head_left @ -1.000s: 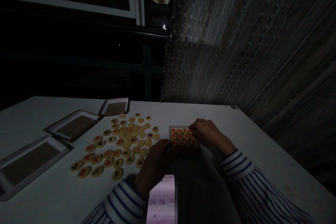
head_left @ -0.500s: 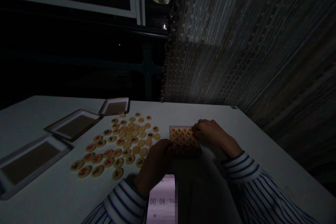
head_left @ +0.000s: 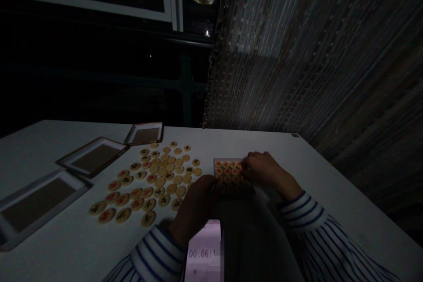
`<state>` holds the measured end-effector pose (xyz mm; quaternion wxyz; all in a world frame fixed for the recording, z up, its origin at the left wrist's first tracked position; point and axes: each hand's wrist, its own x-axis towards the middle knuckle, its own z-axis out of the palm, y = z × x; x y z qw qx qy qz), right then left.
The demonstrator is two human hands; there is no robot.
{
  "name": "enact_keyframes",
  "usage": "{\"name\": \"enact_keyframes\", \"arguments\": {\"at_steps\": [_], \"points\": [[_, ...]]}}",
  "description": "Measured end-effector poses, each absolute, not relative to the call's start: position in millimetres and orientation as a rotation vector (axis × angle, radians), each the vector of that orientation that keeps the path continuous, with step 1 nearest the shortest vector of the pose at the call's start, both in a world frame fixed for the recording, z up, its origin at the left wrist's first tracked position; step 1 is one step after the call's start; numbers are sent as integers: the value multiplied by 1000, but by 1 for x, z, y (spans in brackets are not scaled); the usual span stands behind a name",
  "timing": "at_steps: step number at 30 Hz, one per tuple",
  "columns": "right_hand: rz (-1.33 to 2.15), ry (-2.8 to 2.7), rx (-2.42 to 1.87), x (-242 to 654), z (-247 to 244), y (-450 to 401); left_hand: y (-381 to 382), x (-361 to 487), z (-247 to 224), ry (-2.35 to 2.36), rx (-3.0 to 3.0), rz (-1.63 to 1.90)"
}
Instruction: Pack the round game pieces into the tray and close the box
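Xiangqi pieces with red characters (head_left: 227,171) sit in close rows in a shallow box (head_left: 228,159) beyond the phone (head_left: 202,246), whose lit, smooth screen shows a timer, partly pixelated. The left hand (head_left: 194,200) bends at the box's left edge; shadow hides its fingertips, so its grip cannot be told. The right hand (head_left: 262,167) curls over the box's right side, fingers bent down at the rows; whether they pinch a piece cannot be told. Both sleeves are striped cloth.

Left of the box, loose round pieces (head_left: 162,172) crowd the smooth white table (head_left: 205,145), some plain, others marked black or red; the left hand partly blocks the closest. Farther left lie a pale-rimmed rectangular tray (head_left: 38,211), a brown-edged tray (head_left: 99,158) and a smaller tray (head_left: 147,134). Behind the table hangs a glinting strand curtain (head_left: 280,53), beside a white straight-edged frame (head_left: 170,0).
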<state>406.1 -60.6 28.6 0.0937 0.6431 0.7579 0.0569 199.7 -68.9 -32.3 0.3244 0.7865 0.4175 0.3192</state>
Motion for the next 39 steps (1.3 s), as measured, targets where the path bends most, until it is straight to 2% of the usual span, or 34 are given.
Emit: {"name": "enact_keyframes", "arguments": {"at_steps": [22, 39], "points": [[112, 2265, 1913, 408, 34, -63, -67, 199, -38, 1106, 2075, 821], [-90, 2377, 1692, 410, 40, -68, -66, 199, -39, 1085, 2073, 835]]}}
